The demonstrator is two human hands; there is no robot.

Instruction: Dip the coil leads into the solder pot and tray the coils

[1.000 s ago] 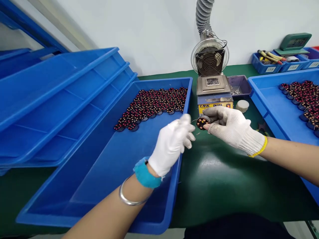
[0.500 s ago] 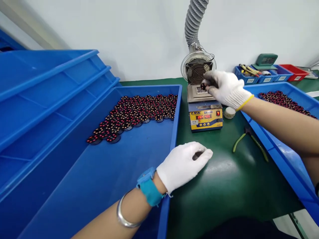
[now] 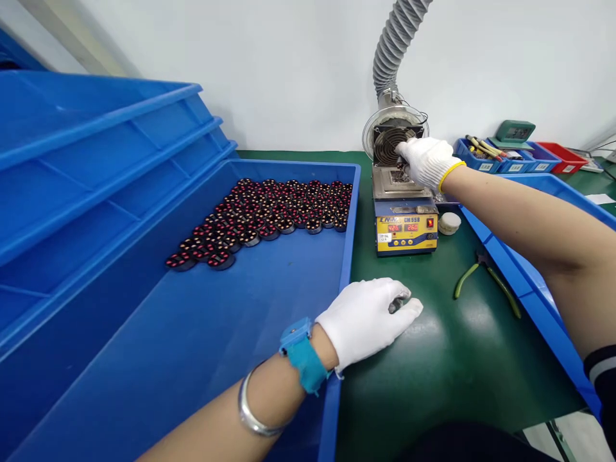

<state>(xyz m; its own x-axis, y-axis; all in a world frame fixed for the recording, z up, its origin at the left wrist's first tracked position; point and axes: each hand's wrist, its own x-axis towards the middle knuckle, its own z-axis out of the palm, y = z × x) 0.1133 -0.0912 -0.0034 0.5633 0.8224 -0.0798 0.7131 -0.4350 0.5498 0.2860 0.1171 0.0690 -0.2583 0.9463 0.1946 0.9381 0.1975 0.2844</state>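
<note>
My right hand [image 3: 426, 160], in a white knit glove, reaches over the top plate of the blue and yellow solder pot [image 3: 407, 221]. Its fingers are curled down onto the pot's opening, closed on a small round coil part that is mostly hidden. My left hand [image 3: 370, 317], in a smooth white glove, rests on the green mat [image 3: 433, 359] beside the big blue tray [image 3: 346, 256]. Its fingers are curled around a small dark thing at the fingertips. Rows of dark round coil parts [image 3: 269, 212] lie at the tray's far end.
A fume fan [image 3: 391, 142] with a grey hose stands behind the pot. A white round tin [image 3: 450, 222] and green-handled cutters [image 3: 486, 276] lie to its right. Another blue tray [image 3: 524, 263] runs along the right. Stacked blue trays [image 3: 96, 160] lean at left. Small bins [image 3: 486, 162] line the back.
My right hand carried the coil part from in front of me up to the solder pot and lowered it there. My left hand dropped onto the mat and stayed.
</note>
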